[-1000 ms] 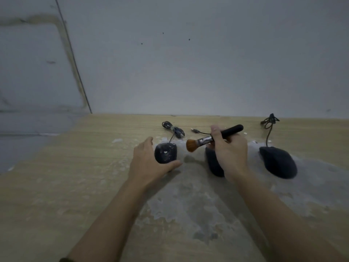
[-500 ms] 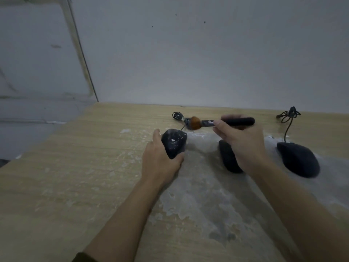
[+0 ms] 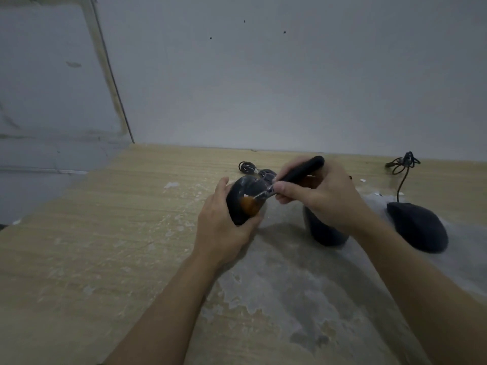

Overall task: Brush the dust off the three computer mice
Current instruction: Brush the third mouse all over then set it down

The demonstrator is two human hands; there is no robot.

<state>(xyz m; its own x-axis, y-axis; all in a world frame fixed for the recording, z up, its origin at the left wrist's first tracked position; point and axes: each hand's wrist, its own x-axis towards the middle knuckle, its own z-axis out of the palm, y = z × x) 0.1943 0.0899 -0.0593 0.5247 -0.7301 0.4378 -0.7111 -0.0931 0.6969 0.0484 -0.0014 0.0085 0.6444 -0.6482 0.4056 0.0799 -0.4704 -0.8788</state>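
My left hand (image 3: 221, 227) grips the leftmost black mouse (image 3: 241, 196), tilted up off the table. My right hand (image 3: 321, 196) holds a brush (image 3: 297, 175) with a black handle; its orange bristles (image 3: 251, 205) press on that mouse's top. A second black mouse (image 3: 325, 231) lies on the table, partly hidden behind my right wrist. The third black mouse (image 3: 417, 226) sits at the right, its cord running back to a coil (image 3: 403, 163).
The wooden table (image 3: 92, 246) has a worn grey patch (image 3: 303, 285) in the middle and white flecks around it. A coiled cable (image 3: 247, 167) lies behind the held mouse. A grey wall rises close behind the table, whose left edge drops away.
My left hand has closed around the leftmost mouse and lifted it. The brush has swung down from above the table, so its bristles now touch the mouse.
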